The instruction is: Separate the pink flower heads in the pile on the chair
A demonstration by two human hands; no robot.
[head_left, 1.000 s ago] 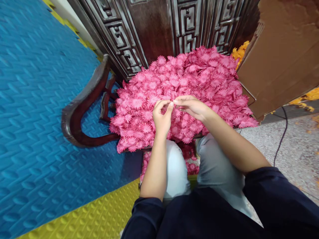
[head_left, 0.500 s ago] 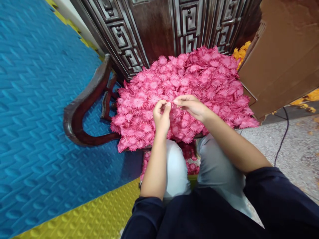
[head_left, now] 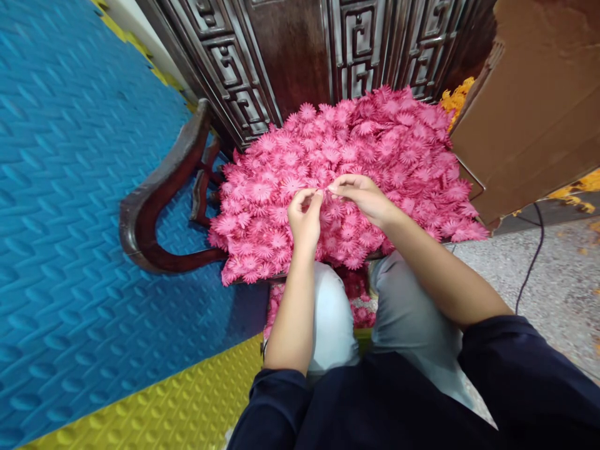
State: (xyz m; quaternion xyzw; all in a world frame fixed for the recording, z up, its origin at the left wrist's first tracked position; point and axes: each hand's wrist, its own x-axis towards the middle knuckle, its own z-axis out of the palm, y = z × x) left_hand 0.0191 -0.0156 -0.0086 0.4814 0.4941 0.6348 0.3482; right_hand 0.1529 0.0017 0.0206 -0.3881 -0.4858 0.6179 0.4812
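Observation:
A wide heap of pink flowers (head_left: 290,162) covers the seat of a dark wooden chair. Above its front part, my left hand (head_left: 305,219) is closed, thumb and forefinger pinched together. My right hand (head_left: 363,197) comes in from the right, its thumb and forefinger pinched as well. The two sets of fingertips nearly meet. Something small and pinkish shows between them, too small to make out against the flowers.
The chair's curved armrest (head_left: 150,250) is on the left, above a blue textured mat (head_left: 84,237). A carved wooden backrest (head_left: 300,56) stands behind the heap. At right are a cardboard box (head_left: 529,112), orange flowers (head_left: 457,97) and a black cable (head_left: 532,269).
The fingertips of my right hand have shifted slightly right, and that hand's fingers are a little raised. My left hand keeps almost the same place.

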